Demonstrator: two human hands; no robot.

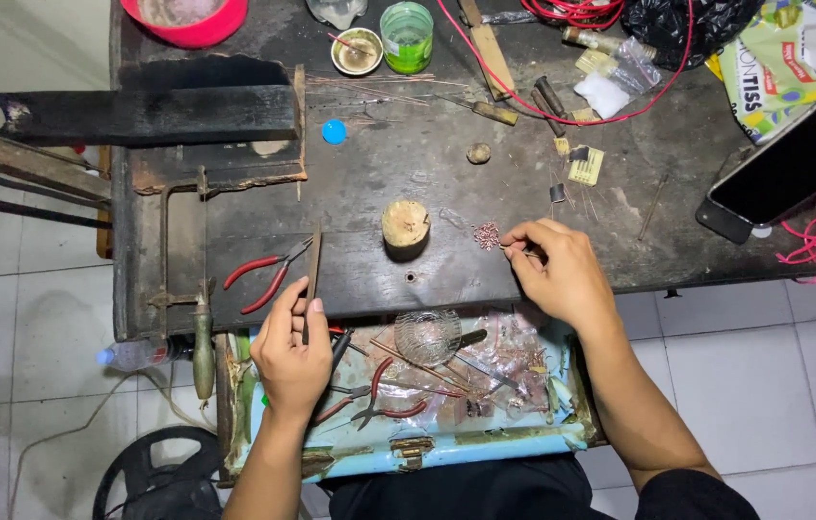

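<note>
The left hand (290,349) is raised over the open tool drawer (350,445), fingers clamped on a slim dark file (312,272) held nearly upright, tip above the counter (446,169). The right hand (554,268) rests on the counter's front edge, fingertips pinched together — seemingly on a tiny wire piece — just beside a small pinkish cluster of rings (487,235), near a wooden peg (405,225).

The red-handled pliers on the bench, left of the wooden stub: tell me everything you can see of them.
The red-handled pliers lie flat on the dark, worn workbench, apart from both hands. Two curved red grips splay open toward the lower left; the grey metal jaws point up-right, their tip reaching the thin dark file that the left hand holds upright. Whether tip and file touch, I cannot tell. The grips look plastic-coated. The right hand is well off to the right.
</note>
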